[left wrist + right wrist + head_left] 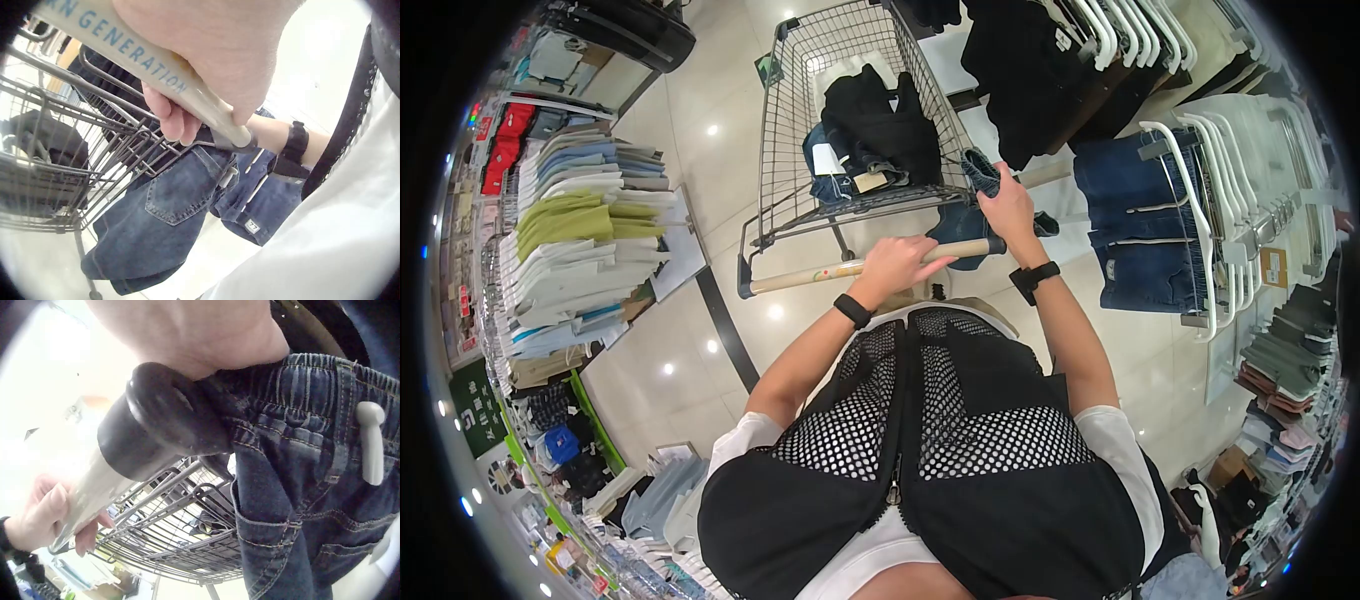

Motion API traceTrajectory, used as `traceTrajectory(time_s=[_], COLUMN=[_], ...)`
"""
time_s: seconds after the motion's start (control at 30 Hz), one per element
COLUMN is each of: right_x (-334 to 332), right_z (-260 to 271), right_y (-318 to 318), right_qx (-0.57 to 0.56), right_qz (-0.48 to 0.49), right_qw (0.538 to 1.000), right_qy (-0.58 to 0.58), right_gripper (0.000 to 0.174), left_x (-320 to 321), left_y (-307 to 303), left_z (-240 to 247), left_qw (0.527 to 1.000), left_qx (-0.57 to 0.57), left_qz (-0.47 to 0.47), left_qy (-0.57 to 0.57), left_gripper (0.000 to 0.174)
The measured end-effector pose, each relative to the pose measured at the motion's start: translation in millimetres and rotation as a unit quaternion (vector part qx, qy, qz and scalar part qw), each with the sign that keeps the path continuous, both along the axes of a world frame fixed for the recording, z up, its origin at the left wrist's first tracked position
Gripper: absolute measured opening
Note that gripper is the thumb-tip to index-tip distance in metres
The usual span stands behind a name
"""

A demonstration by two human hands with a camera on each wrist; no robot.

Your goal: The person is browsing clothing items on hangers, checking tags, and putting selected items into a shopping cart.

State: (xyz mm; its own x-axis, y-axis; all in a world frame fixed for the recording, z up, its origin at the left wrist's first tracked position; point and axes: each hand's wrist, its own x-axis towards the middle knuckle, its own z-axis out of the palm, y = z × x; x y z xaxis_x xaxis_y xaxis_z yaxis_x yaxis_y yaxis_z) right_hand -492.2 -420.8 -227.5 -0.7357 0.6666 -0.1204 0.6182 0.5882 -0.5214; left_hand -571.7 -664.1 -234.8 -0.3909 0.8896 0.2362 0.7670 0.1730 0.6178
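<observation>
My left hand (895, 268) grips the pale handle bar (800, 278) of a wire shopping cart (772, 130), its fingers wrapped round the bar. At the bar's dark right end, my right hand (1008, 208) holds dark blue denim shorts (165, 203) by the gathered elastic waistband (306, 394). The shorts hang beside the cart with their legs downward. A grey security tag (371, 444) is fixed near their waist. Inside the basket lie a black garment (880, 125) and denim clothes with white tags (827, 160).
Close on the right, a rack holds more denim shorts (1145, 220) on white hangers (1200, 230). Black clothes (1020, 80) hang at the upper right. Along the left stands a rack of shirts (580, 220). Pale tiled floor (655, 340) runs between the racks.
</observation>
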Motion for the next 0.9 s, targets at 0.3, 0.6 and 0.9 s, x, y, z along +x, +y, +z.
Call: traceTrajectory(time_s=[0.3, 0.6, 0.9], right_x=[-40.9, -81.1, -63.3], right_z=[-1.5, -2.0, 24.2], right_y=[-17.9, -27.9, -12.1], right_qx=[0.027, 0.108, 0.187], right_qz=[-0.011, 0.005, -0.059], right_qw=[1.0, 0.994, 0.974], right_qy=[0.005, 0.031, 0.112], right_gripper=[0.056, 0.042, 0.037], left_x=[-50.7, -104.7, -139.7], left_y=[-12.0, -21.7, -22.7], left_z=[-12.4, -24.3, -26.3], left_qw=[1.0, 0.998, 0.999], left_qx=[0.008, 0.039, 0.003], left_qz=[-0.023, -0.04, -0.044], left_qy=[0.002, -0.005, 0.004], left_gripper=[0.043, 0.046, 0.047])
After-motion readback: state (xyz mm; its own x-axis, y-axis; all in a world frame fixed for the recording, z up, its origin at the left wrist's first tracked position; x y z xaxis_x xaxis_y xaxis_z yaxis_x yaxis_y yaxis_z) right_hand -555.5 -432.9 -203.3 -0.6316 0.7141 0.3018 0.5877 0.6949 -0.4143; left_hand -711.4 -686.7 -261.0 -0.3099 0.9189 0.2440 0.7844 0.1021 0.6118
